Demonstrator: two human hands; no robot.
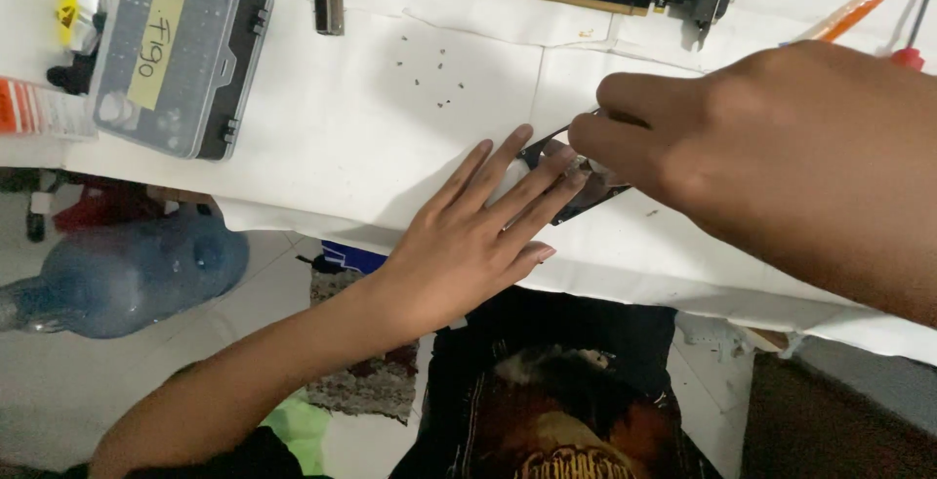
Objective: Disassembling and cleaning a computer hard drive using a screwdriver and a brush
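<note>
Part: small dark flat component [586, 191], glossy, mostly hidden.
Surface: white paper-covered table [390, 127].
Left hand [478, 235]: open, fingers flat on part.
Right hand [742, 137]: fingertips pinching its top.

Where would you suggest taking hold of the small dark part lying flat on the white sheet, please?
Grip the dark flat part by its thin edges, from above and from the right. It lies flat near the table's front edge; the left hand presses fingers across its left side, and the right hand already pinches its upper right edge, so that side looks freest.

White-papered table [322, 147], scattered screws [429, 74]
</note>
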